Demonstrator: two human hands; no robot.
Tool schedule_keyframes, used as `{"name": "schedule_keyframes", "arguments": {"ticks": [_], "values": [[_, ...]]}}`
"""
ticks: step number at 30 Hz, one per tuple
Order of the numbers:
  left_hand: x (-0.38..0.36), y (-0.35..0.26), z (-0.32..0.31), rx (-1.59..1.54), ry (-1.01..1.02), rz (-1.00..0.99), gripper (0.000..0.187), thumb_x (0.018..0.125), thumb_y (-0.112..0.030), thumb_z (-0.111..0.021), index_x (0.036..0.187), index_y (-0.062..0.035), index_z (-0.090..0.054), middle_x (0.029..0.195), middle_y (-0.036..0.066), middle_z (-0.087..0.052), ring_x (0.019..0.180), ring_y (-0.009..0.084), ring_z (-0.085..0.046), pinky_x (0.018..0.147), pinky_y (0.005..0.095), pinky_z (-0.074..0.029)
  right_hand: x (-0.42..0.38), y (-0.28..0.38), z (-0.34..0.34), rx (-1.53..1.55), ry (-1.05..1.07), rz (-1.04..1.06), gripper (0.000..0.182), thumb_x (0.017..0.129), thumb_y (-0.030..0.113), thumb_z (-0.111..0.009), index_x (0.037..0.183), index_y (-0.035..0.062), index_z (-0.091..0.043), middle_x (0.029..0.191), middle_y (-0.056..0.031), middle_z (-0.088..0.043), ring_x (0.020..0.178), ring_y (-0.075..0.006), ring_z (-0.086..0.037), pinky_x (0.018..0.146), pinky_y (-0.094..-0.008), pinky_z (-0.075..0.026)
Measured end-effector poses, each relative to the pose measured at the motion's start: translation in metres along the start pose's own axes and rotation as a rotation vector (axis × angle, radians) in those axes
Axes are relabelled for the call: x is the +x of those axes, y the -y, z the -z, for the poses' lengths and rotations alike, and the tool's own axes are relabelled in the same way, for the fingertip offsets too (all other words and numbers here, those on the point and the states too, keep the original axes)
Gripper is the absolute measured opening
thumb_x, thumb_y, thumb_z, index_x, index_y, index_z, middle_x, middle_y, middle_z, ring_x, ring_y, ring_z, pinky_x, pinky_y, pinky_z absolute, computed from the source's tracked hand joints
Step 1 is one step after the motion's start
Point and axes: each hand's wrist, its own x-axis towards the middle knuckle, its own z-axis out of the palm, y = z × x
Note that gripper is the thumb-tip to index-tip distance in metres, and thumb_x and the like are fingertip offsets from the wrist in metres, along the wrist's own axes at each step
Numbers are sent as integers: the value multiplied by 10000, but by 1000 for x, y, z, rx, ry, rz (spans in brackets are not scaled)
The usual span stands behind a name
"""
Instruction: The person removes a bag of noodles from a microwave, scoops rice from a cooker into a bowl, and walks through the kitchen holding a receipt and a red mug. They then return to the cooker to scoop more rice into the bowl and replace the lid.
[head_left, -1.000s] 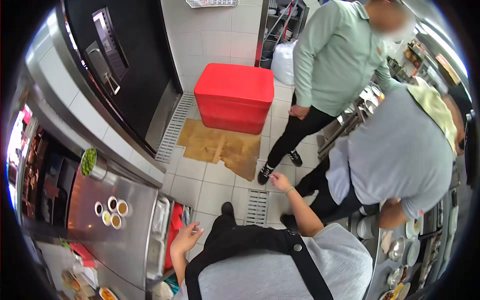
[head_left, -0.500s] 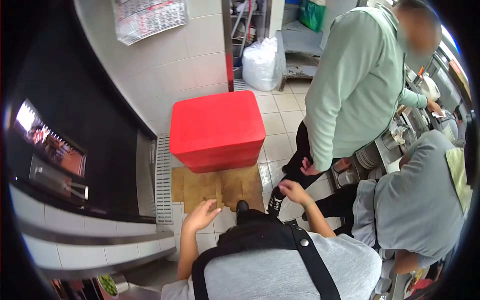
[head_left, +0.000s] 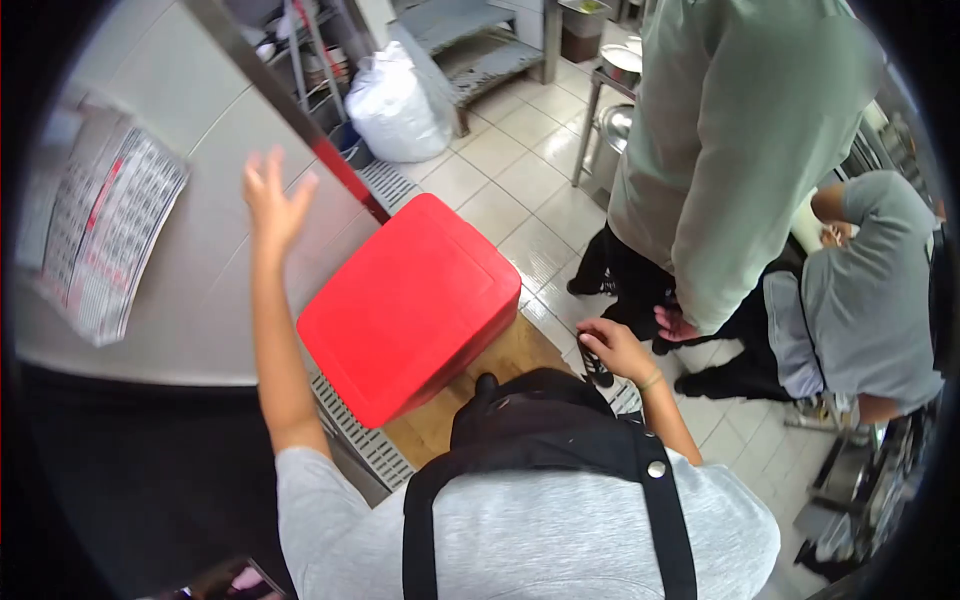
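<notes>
My left hand (head_left: 275, 205) is raised in front of the tiled wall, fingers spread and holding nothing. It is above and left of a large red box (head_left: 410, 300) with a flat top, apart from it. My right hand (head_left: 615, 348) hangs to the right of the box, its fingers loosely bent and nothing visible in them. A wristband (head_left: 650, 380) circles that wrist. Near my right hand is the lowered hand (head_left: 675, 323) of a person in a pale green top (head_left: 745, 170); a gap shows between the two hands.
Brown cardboard (head_left: 520, 350) lies on the floor beside the box. Behind are a white plastic sack (head_left: 395, 105), metal steps (head_left: 485, 65) and a floor grate (head_left: 385, 185). A printed calendar (head_left: 110, 225) hangs on the left wall. Another person in grey (head_left: 865, 290) bends at the right.
My left hand has risen and moved left toward the wall. The view has turned, so the box appears tilted. The person in grey now shows a forearm and hand at the counter.
</notes>
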Motion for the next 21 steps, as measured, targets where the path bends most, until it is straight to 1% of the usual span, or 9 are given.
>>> {"name": "schedule_keyframes", "arguments": {"ticks": [2,4,7,10,12,14,15,17,21], "values": [[81,58,-39,242,-188,-16,708,771,-469,-647,1313,-85,-402,1334,304,-285,1212,459,-315,994,527,-290,-12,7,-5,79,-82,-94,245,864,179,-586,1053,24,-602,749,-88,-606,659,-155,-565,638,-297,-465],[147,98,-68,372,-309,177,779,756,-576,-604,1320,-83,-390,1329,303,-289,1204,459,-324,972,544,-311,-16,21,-8,119,-74,-238,243,871,181,-575,1052,20,-598,784,-84,-619,684,-144,-568,658,-291,-467],[212,173,-107,595,-541,234,932,688,-734,-534,1335,-86,-365,1322,286,-302,1201,440,-337,931,548,-345,1,43,-7,111,-54,-309,241,871,180,-571,1050,19,-595,828,-98,-633,723,-153,-583,687,-287,-473],[226,202,-130,646,-686,331,1009,637,-818,-487,1329,-95,-361,1287,266,-335,1159,438,-358,890,585,-337,33,32,-12,105,-119,-251,240,872,184,-568,1051,26,-596,870,-106,-644,757,-169,-598,708,-286,-477],[227,215,-145,712,-796,251,1008,624,-832,-485,1291,-83,-387,1255,252,-354,1127,434,-367,874,621,-308,67,40,-7,98,-121,-269,247,870,191,-574,1057,32,-598,880,-110,-644,757,-186,-606,706,-291,-478],[230,250,-163,885,-803,269,1011,601,-845,-490,1258,-81,-409,1244,244,-355,1117,427,-369,865,633,-297,103,52,-1,114,-122,-271,243,869,183,-573,1056,29,-599,873,-112,-642,748,-183,-605,702,-290,-476],[230,258,-168,880,-785,262,1011,601,-845,-490,1258,-81,-409,1244,244,-355,1117,427,-369,865,633,-297,121,56,0,117,-119,-290,243,869,183,-573,1056,29,-599,873,-112,-642,748,-183,-605,702,-290,-476],[230,277,-166,986,-882,234,982,559,-855,-519,1161,-81,-469,1167,213,-382,1081,424,-379,836,613,-320,159,62,5,100,-57,-308,239,870,178,-572,1055,29,-600,867,-111,-640,737,-180,-602,699,-290,-474],[227,285,-161,973,-901,183,974,551,-842,-548,1153,-80,-470,1135,204,-401,1071,415,-392,852,601,-314,243,55,20,142,64,-282,240,867,172,-577,1049,18,-596,839,-112,-627,726,-177,-592,688,-286,-469]]}}
